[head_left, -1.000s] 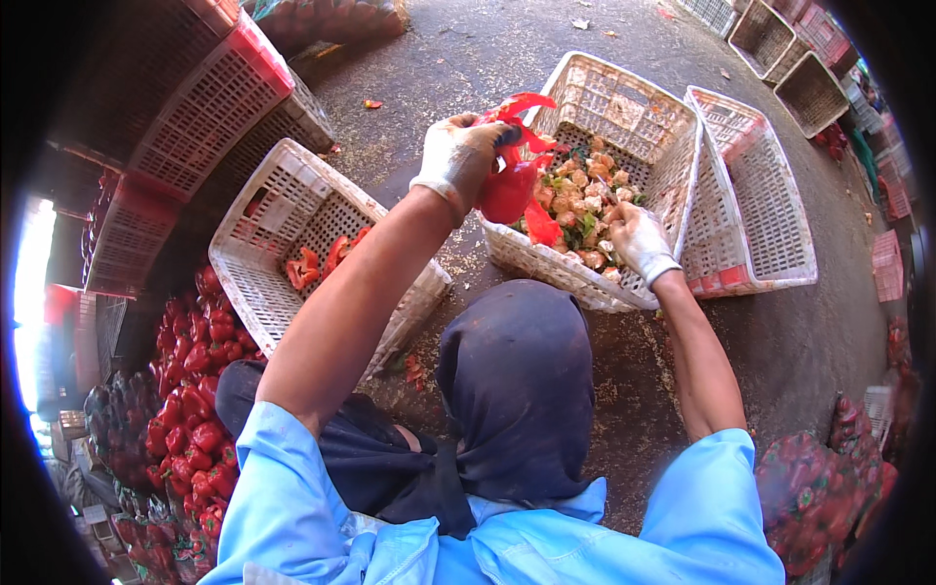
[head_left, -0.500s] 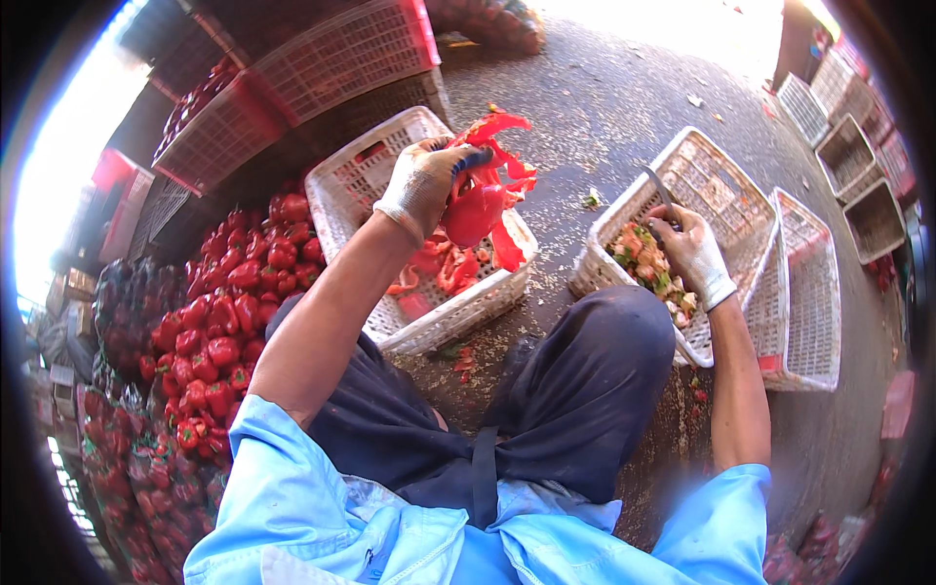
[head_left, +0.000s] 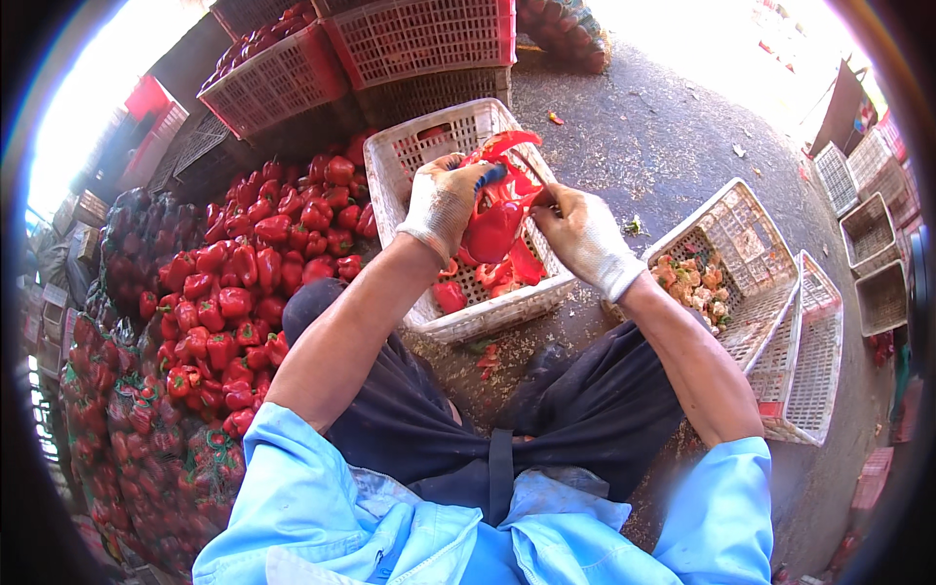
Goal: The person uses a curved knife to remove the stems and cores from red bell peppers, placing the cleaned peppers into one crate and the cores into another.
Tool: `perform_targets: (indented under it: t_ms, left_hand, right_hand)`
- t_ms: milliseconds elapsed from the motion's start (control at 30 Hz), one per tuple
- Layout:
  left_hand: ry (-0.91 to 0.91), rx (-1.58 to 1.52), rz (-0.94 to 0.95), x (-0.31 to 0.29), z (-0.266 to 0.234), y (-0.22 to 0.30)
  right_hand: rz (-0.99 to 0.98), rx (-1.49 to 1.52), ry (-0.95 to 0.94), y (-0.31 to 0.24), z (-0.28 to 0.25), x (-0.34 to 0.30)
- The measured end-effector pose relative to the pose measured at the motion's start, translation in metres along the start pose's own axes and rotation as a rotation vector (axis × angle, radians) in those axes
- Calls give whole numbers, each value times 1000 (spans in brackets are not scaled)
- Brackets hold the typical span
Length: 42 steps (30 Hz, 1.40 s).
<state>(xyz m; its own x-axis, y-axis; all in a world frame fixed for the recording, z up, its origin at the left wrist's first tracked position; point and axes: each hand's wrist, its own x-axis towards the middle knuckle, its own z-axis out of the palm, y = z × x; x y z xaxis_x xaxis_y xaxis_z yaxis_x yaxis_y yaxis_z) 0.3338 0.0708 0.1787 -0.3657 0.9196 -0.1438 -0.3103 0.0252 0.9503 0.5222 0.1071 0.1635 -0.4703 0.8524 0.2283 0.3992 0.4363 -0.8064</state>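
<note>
My left hand (head_left: 444,203), in a whitish glove with blue fingertips, is closed around a cut-open red bell pepper (head_left: 492,232). Flaps of the pepper spread out to the right of that glove. Against its right side is my gloved right hand (head_left: 583,232), closed on a knife (head_left: 531,168) whose thin blade is partly lost among the red flaps. Both hands are above a white plastic crate (head_left: 478,320) that holds pieces of red pepper (head_left: 526,261).
A heap of whole red peppers (head_left: 253,263) lies to the left, beside filled net bags (head_left: 127,419). At right, a white crate (head_left: 746,229) holds pepper cores (head_left: 694,285), with another crate (head_left: 814,341) beside it. Stacked crates (head_left: 419,44) stand at the far left.
My right hand has come left from the crate of cores to the pepper, bringing the knife along. My left hand still holds the pepper. The view has shifted somewhat.
</note>
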Motion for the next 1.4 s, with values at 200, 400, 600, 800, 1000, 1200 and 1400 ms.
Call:
perform_targets:
  t_ms: [200,400,600,800,1000,1200,1400]
  left_hand:
    - [18,40,62,2,-5,-9]
    - [-114,13,101,2,41,1]
    - [-314,81,197,2,143,1]
    - [-502,-59,77,12,216,-36]
    - [-548,53,-9,18,213,-47]
    - [-504,79,-55,27,157,-41]
    - [-375,105,-10,6,108,-13]
  right_hand:
    - [-167,-242,62,10,27,5]
    - [-126,-252,84,22,-16,-3]
    - [-140,-582,332,35,-102,-35]
    - [401,-820,223,67,-171,-104]
    - [844,-827,137,188,-231,-194]
    - [423,-31,473,156,-202,-144]
    - [63,470,193,56,-138,-50]
